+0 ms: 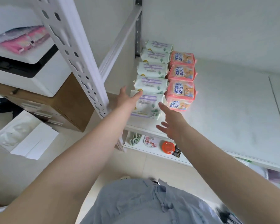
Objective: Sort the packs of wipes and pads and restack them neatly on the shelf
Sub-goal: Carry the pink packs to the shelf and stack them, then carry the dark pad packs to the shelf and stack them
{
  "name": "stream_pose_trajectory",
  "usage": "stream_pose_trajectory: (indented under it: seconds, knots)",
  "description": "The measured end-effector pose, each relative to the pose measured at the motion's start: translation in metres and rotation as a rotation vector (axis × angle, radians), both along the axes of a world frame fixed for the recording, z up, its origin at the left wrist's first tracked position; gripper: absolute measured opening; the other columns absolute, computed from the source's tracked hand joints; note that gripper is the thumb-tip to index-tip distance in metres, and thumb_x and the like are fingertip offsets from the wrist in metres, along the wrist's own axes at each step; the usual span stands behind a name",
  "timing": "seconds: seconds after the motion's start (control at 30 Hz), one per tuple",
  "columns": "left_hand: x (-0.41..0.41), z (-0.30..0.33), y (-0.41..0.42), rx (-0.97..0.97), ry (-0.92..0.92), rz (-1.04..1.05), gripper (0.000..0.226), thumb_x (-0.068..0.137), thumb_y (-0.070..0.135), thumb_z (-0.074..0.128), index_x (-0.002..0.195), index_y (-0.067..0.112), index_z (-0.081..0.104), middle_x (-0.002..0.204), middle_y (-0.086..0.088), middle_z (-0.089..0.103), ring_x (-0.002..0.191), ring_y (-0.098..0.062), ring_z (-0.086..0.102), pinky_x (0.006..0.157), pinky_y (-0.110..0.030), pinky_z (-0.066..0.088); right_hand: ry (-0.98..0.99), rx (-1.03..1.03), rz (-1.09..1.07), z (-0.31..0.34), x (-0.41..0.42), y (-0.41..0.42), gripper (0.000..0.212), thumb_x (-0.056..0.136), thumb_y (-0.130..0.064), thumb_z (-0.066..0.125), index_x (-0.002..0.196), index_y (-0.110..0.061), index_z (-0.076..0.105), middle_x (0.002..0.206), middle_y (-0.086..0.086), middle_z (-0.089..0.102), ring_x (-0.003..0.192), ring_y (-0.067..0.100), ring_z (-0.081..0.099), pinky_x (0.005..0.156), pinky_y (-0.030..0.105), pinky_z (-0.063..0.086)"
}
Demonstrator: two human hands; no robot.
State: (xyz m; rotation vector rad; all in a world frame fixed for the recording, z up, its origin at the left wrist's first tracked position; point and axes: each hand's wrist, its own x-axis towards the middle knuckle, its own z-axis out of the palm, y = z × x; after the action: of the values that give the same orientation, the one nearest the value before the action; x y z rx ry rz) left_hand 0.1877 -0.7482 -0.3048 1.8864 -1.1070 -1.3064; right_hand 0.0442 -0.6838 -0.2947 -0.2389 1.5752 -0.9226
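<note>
reaching open hands, left hand touching wipes pack, right hand hovering, white shelf, tiled floor

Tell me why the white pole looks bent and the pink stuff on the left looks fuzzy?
In the head view, the wide-angle lens bends straight lines near the edges, so the shelf post leans and curves. The pink packs at the far left are smeared and out of focus, while the pink pad packs near the middle look sharp. Lighting is soft and even, with no strong glare.

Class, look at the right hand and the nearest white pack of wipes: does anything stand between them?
Nothing visible does. The right hand is open just beside the white pack, with only bare shelf between.
</note>
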Motion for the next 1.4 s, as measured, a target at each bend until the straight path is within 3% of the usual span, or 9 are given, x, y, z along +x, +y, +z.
stream_pose_trajectory:
  seconds: [0.1,0.23,0.37,0.47,0.63,0.9,1.1,1.23,1.4]
  knots:
    - [0.000,-0.006,-0.013,0.000,0.126,-0.075,0.080,0.084,0.042,0.069,0.150,0.028,0.026,0.154,0.001,0.032,0.133,-0.023,0.042,0.098,-0.034,0.042,-0.056,-0.004,-0.048,0.000,0.023,-0.013,0.057,0.086,-0.033,0.072,0.131,-0.008,0.046,0.101,0.007,0.051,0.115,0.033,0.057,0.089,0.040,0.055]
    - [-0.003,-0.011,-0.020,-0.050,0.151,-0.097,0.066,0.089,0.030,0.066,0.146,0.021,0.036,0.145,0.002,0.043,0.127,-0.021,0.048,0.086,-0.026,0.040,-0.028,-0.032,-0.131,-0.007,0.039,-0.024,0.033,0.089,-0.023,0.070,0.113,-0.009,0.053,0.092,0.006,0.057,0.101,0.031,0.065,0.080,0.035,0.058]
    - [-0.002,-0.016,-0.028,-0.047,0.149,-0.109,0.062,0.089,0.030,0.066,0.144,0.020,0.040,0.144,-0.002,0.045,0.122,-0.022,0.051,0.090,-0.030,0.043,-0.006,-0.039,-0.206,-0.015,0.044,-0.025,0.045,0.086,-0.025,0.073,0.121,-0.009,0.051,0.103,0.007,0.060,0.096,0.026,0.065,0.070,0.030,0.060]
    - [-0.006,-0.009,-0.046,-0.170,-0.054,-0.044,0.070,0.089,0.039,0.063,0.148,0.020,0.030,0.148,-0.006,0.036,0.131,-0.026,0.044,0.103,-0.036,0.041,0.001,-0.015,-0.187,-0.018,0.045,-0.022,0.057,0.083,-0.033,0.074,0.130,-0.016,0.048,0.119,0.010,0.059,0.106,0.029,0.061,0.069,0.034,0.061]
    - [-0.035,0.018,-0.122,-0.379,-0.260,-0.059,0.061,0.094,0.037,0.054,0.148,0.023,0.028,0.145,-0.009,0.035,0.125,-0.029,0.049,0.097,-0.043,0.047,-0.027,-0.021,-0.121,-0.026,0.037,-0.025,0.053,0.081,-0.035,0.076,0.123,-0.024,0.045,0.102,0.001,0.054,0.106,0.032,0.060,0.073,0.039,0.060]
    - [-0.059,-0.019,-0.204,-0.483,-0.848,-0.753,0.054,0.102,0.038,0.026,0.153,0.028,0.014,0.161,-0.012,-0.006,0.148,-0.033,-0.003,0.119,-0.050,0.009,0.069,-0.128,-0.299,-0.068,0.047,-0.036,0.059,0.069,-0.042,0.083,0.119,-0.029,0.056,0.124,0.009,0.051,0.086,0.024,0.066,0.080,0.039,0.060]
    - [-0.059,-0.028,-0.214,-0.486,-0.788,-0.888,0.052,0.104,0.033,0.022,0.154,0.024,0.012,0.161,-0.011,-0.002,0.147,-0.036,-0.007,0.120,-0.043,0.001,0.094,-0.109,-0.349,-0.068,0.061,-0.038,0.090,0.035,-0.066,0.074,0.118,-0.036,0.053,0.123,0.006,0.054,0.089,0.030,0.068,0.088,0.045,0.055]
    - [-0.057,-0.031,-0.217,-0.538,-0.844,-0.875,0.051,0.103,0.032,0.022,0.153,0.025,0.017,0.161,-0.011,0.003,0.147,-0.036,-0.003,0.119,-0.048,0.005,0.105,-0.088,-0.307,-0.067,0.057,-0.036,0.058,0.065,-0.053,0.078,0.113,-0.034,0.053,0.124,0.007,0.052,0.083,0.027,0.067,0.084,0.045,0.057]
    - [-0.067,-0.016,-0.193,-0.617,-0.923,-0.811,0.053,0.103,0.033,0.024,0.154,0.025,0.010,0.161,-0.010,0.004,0.148,-0.033,0.000,0.119,-0.051,0.002,0.153,-0.056,-0.235,-0.046,0.051,-0.026,0.062,0.080,-0.049,0.072,0.134,-0.033,0.045,0.123,0.005,0.034,0.071,0.012,0.049,0.083,0.040,0.058]
